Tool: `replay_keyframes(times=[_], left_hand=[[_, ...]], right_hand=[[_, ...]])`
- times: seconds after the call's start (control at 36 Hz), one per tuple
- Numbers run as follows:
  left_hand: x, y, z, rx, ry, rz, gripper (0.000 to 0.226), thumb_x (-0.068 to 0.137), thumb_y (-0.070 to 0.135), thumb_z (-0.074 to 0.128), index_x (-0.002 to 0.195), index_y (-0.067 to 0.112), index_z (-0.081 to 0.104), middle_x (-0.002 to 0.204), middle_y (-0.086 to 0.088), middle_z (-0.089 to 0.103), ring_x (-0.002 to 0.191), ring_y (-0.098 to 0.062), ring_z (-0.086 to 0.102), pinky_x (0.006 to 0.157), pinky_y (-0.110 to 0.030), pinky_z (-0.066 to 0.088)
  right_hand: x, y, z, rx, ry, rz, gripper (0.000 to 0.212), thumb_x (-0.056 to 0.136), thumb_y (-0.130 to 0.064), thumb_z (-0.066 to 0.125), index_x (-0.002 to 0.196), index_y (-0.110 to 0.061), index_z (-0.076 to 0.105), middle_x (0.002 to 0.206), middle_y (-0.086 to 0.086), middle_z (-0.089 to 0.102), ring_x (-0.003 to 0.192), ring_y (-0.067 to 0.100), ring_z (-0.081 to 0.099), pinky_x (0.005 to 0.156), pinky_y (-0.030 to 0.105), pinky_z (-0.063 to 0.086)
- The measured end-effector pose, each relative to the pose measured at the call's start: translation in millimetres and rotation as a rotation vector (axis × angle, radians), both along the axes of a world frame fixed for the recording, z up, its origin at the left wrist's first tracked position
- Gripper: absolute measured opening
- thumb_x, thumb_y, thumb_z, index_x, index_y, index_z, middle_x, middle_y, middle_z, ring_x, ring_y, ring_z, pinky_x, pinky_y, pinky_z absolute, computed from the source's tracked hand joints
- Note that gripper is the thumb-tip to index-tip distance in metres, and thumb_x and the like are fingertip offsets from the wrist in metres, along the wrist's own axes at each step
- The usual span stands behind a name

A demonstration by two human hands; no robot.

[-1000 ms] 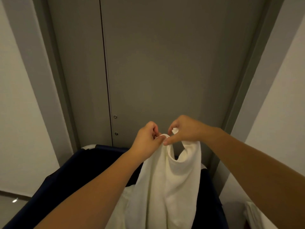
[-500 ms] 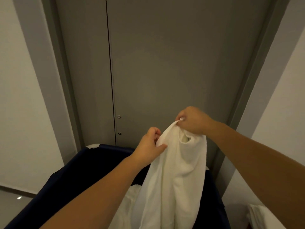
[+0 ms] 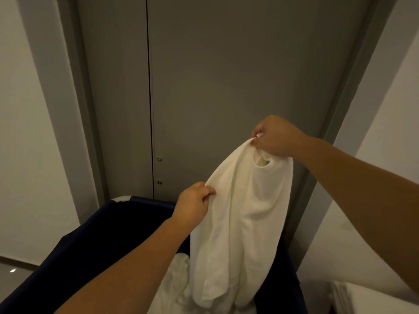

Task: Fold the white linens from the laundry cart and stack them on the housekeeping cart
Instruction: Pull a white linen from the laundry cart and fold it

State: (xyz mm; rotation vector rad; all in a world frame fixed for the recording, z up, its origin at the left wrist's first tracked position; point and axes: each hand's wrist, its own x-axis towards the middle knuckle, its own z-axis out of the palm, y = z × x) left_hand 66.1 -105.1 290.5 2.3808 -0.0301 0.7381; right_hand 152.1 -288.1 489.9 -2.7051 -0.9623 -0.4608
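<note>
A white towel (image 3: 244, 214) hangs bunched over the dark blue laundry cart (image 3: 95, 241). My right hand (image 3: 275, 135) pinches its top edge, held high in front of the grey door. Lower and to the left, my left hand (image 3: 192, 202) grips the same edge, and the cloth stretches between the two hands. The towel's lower end drops into the cart, where more white linen (image 3: 174, 284) lies crumpled. Folded white linen (image 3: 353, 298) shows at the bottom right corner, and what it lies on is out of frame.
A grey door (image 3: 226, 87) with a grey frame stands straight ahead behind the cart. White walls (image 3: 27, 132) flank it on both sides. A strip of glossy floor (image 3: 13, 273) shows at the lower left.
My hands, close together on the towel's top edge a second ago, have spread apart. The right hand rose up and right while the left slid down the edge.
</note>
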Motion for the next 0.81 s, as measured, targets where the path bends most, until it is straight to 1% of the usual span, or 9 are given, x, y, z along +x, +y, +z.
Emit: replay_keyframes(times=[0.06, 0.11, 0.17, 0.25, 0.42, 0.53, 0.64, 0.72, 0.81], left_hand=[[-4.3, -9.7, 1.1, -0.004, 0.057, -0.086, 0.025, 0.097, 0.023, 0.053, 0.119, 0.016, 0.065, 0.115, 0.000, 0.061, 0.101, -0.016, 0.058, 0.092, -0.028, 0.046], [-8.2, -20.8, -1.3, -0.002, 0.153, -0.087, 0.036, 0.093, 0.041, 0.056, 0.124, 0.022, 0.058, 0.120, 0.005, 0.055, 0.106, -0.014, 0.055, 0.094, -0.028, 0.045], [-8.3, -29.1, -5.9, 0.042, 0.197, -0.027, 0.046, 0.085, 0.056, 0.060, 0.120, 0.026, 0.055, 0.120, 0.011, 0.050, 0.104, -0.011, 0.054, 0.091, -0.027, 0.046], [-7.0, -38.4, -10.3, 0.061, 0.124, 0.015, 0.048, 0.079, 0.063, 0.061, 0.111, 0.028, 0.056, 0.120, 0.013, 0.046, 0.100, -0.010, 0.054, 0.087, -0.024, 0.046], [-4.7, -50.6, -11.0, 0.031, 0.067, 0.009, 0.042, 0.079, 0.065, 0.058, 0.096, 0.028, 0.055, 0.132, 0.012, 0.037, 0.102, -0.012, 0.053, 0.087, -0.031, 0.050], [-2.6, -53.9, -15.5, 0.039, 0.124, 0.013, 0.026, 0.089, 0.046, 0.057, 0.091, 0.020, 0.060, 0.140, 0.007, 0.032, 0.101, -0.018, 0.055, 0.085, -0.033, 0.051], [-4.1, -56.7, -26.7, 0.019, 0.129, -0.028, 0.027, 0.093, 0.037, 0.055, 0.090, 0.011, 0.063, 0.140, 0.003, 0.034, 0.103, -0.020, 0.054, 0.086, -0.031, 0.049], [-6.2, -57.2, -30.8, -0.015, 0.156, -0.057, 0.023, 0.097, 0.032, 0.047, 0.101, 0.011, 0.056, 0.131, 0.003, 0.038, 0.099, -0.020, 0.055, 0.085, -0.030, 0.049], [-7.7, -44.3, -31.5, -0.098, 0.201, -0.052, 0.019, 0.099, 0.029, 0.045, 0.103, 0.013, 0.054, 0.107, 0.002, 0.053, 0.090, -0.016, 0.057, 0.082, -0.033, 0.050]], right_hand=[[-0.9, 1.9, -0.9, 0.005, -0.008, -0.008, 0.018, 0.086, -0.015, 0.058, 0.091, -0.018, 0.075, 0.083, -0.003, 0.062, 0.082, 0.016, 0.055, 0.074, 0.025, 0.041], [-2.0, 3.4, -1.4, 0.008, 0.002, -0.020, 0.019, 0.086, -0.014, 0.057, 0.091, -0.019, 0.075, 0.082, -0.003, 0.062, 0.083, 0.018, 0.058, 0.074, 0.025, 0.042], [-3.2, 5.4, -1.6, -0.009, 0.004, -0.030, 0.021, 0.086, -0.014, 0.056, 0.092, -0.019, 0.075, 0.084, -0.001, 0.063, 0.084, 0.020, 0.058, 0.074, 0.026, 0.043], [-4.2, 7.6, -2.7, -0.030, -0.001, -0.044, 0.022, 0.085, -0.014, 0.056, 0.095, -0.017, 0.075, 0.090, 0.001, 0.066, 0.084, 0.020, 0.057, 0.074, 0.026, 0.042], [-1.2, 5.5, -7.2, -0.011, 0.016, -0.083, 0.019, 0.084, -0.013, 0.059, 0.094, -0.016, 0.075, 0.088, 0.002, 0.066, 0.081, 0.020, 0.057, 0.075, 0.028, 0.046], [0.7, 1.6, -8.6, -0.012, 0.023, -0.104, 0.019, 0.087, -0.016, 0.059, 0.098, -0.015, 0.074, 0.095, 0.004, 0.068, 0.084, 0.020, 0.057, 0.080, 0.032, 0.050], [1.9, -0.6, -8.6, -0.012, 0.007, -0.121, 0.020, 0.087, -0.015, 0.059, 0.100, -0.013, 0.074, 0.099, 0.007, 0.070, 0.084, 0.021, 0.058, 0.084, 0.034, 0.051], [3.0, -3.1, -10.7, -0.073, -0.013, -0.152, 0.021, 0.087, -0.014, 0.057, 0.099, -0.012, 0.073, 0.096, 0.008, 0.070, 0.083, 0.024, 0.059, 0.083, 0.036, 0.053], [8.0, -12.7, -14.4, -0.148, -0.024, -0.191, 0.022, 0.088, -0.016, 0.054, 0.100, -0.012, 0.073, 0.095, 0.008, 0.068, 0.080, 0.023, 0.057, 0.078, 0.034, 0.052]])
